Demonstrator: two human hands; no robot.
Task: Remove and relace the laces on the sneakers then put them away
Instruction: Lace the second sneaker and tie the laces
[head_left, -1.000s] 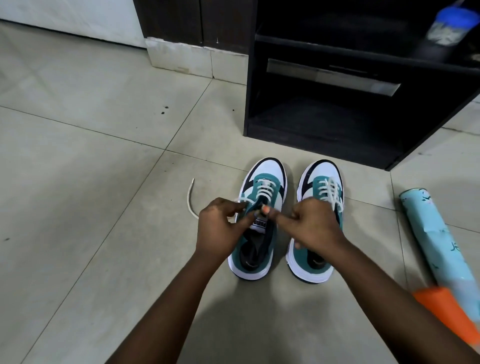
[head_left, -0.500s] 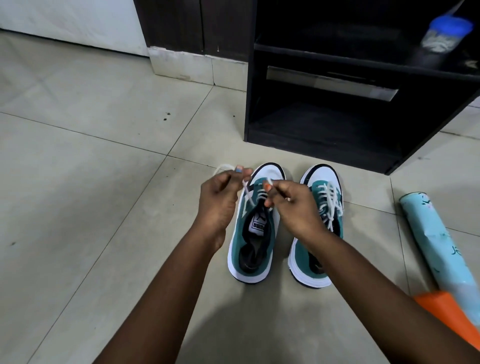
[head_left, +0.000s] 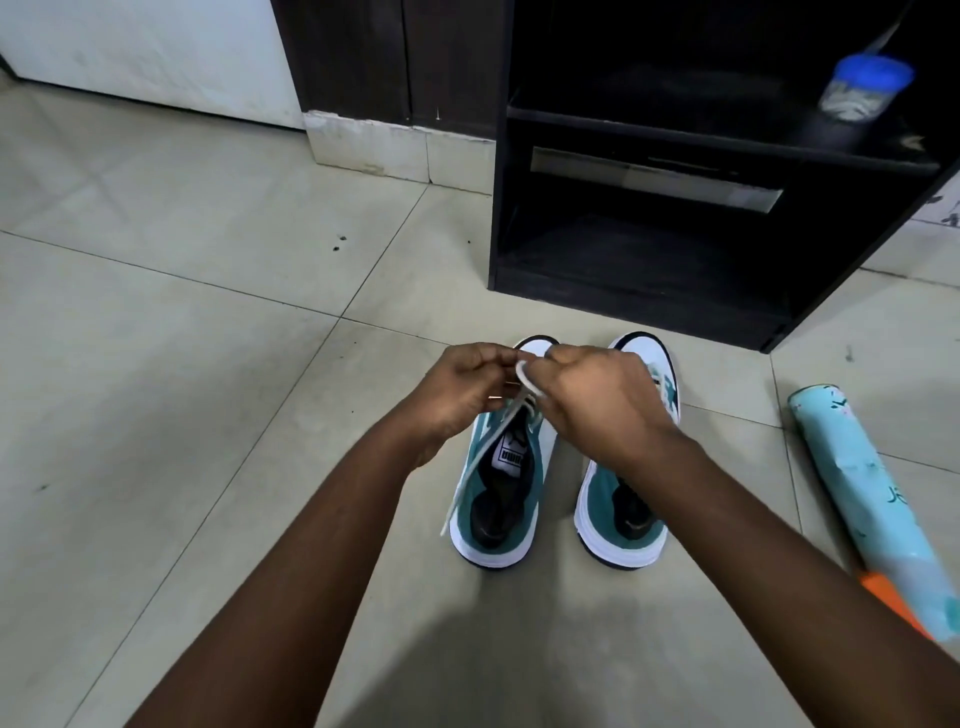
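Observation:
Two teal, white and black sneakers stand side by side on the tiled floor, toes pointing away from me. Above the left sneaker (head_left: 501, 493), my left hand (head_left: 457, 387) and my right hand (head_left: 597, 400) meet, and both pinch its white lace (head_left: 524, 382). A loop of the lace shows between the two hands. One loose end of the lace hangs down the left side of that shoe. My right forearm hides most of the right sneaker (head_left: 623, 525); its toe and heel show.
A black open shelf unit (head_left: 649, 291) stands just beyond the shoes, with a blue-lidded jar (head_left: 862, 88) on its upper shelf. A light-blue roll with an orange end (head_left: 872, 509) lies on the floor to the right. Bare tiles spread out to the left.
Both hands rose and moved away from me, drawing the lace up from the left sneaker's tongue area. They now meet over its toe, with a loop between them. The view shifted slightly.

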